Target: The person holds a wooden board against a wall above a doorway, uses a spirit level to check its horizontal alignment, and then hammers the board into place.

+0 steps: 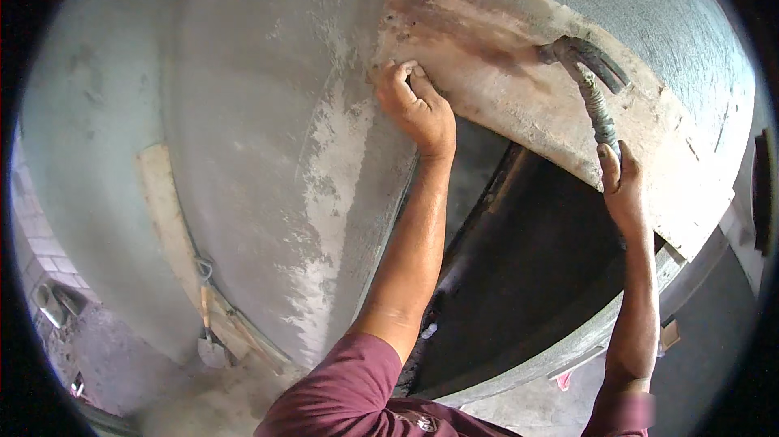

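Observation:
My right hand (623, 181) grips a claw hammer (596, 100) by the lower end of its wrapped handle. The hammer's dark head is up against or just in front of a wide wooden board (503, 88), its claw toward the right. The board is pale and stained, and spans the upper part of a dark opening in a grey plastered wall. At the board's left end, my left hand (418, 108) is closed, fingers curled in a pinch by the edge. Whatever those fingers hold, if anything, is hidden.
The dark opening (535, 250) lies below the board, between my forearms. Grey plastered wall (251, 129) with a pale rough streak is to the left. A shovel (209, 331) leans lower left beside a long plank (166, 202). Pale blocks stand at the far left.

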{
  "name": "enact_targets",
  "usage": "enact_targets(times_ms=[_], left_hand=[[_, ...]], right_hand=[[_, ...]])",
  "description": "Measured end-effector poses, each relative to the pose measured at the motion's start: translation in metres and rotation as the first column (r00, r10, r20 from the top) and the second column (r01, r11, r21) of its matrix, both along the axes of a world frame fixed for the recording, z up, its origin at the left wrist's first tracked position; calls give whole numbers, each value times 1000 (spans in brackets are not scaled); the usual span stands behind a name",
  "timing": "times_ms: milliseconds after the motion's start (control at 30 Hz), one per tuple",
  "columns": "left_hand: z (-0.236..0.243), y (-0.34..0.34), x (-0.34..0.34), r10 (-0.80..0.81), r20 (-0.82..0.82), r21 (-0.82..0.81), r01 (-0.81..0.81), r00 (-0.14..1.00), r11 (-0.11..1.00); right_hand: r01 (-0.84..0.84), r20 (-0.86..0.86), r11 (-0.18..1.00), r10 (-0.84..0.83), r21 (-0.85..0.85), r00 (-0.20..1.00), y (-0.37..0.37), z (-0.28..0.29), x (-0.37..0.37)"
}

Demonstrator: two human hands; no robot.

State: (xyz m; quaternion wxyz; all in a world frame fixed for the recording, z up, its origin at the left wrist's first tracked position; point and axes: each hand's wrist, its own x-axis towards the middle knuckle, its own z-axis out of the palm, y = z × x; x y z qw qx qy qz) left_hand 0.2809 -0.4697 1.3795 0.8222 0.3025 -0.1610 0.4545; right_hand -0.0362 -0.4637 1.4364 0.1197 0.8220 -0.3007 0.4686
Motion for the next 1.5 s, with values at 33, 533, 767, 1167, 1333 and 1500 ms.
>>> enact_targets(times_ms=[33,533,767,1167,1333,1500], left_hand=[[0,0,-1,-7,-2,-1,7,1000,1000],[0,-4,4,168,48,0,-169,985,986],[-1,-21,8,-25,1,-141,25,1000,990],[-8,-24,7,-143,57,-153,150,988,977],[1,-2,-4,126,19,-3,-126,992,992],[-5,-14,-3,132,-29,30,-131,991,991]], right_hand=[[12,-8,1000,-12,15,1000,2,1,-2],[-112,-176,989,93,-98,980,41,-12,49],[-147,-310,967,76,-210,948,56,-14,96],[-69,-332,964,-21,-257,943,57,-11,106],[19,-242,964,-86,-266,967,60,-3,106],[-37,-293,971,-35,-235,955,43,-6,104]])
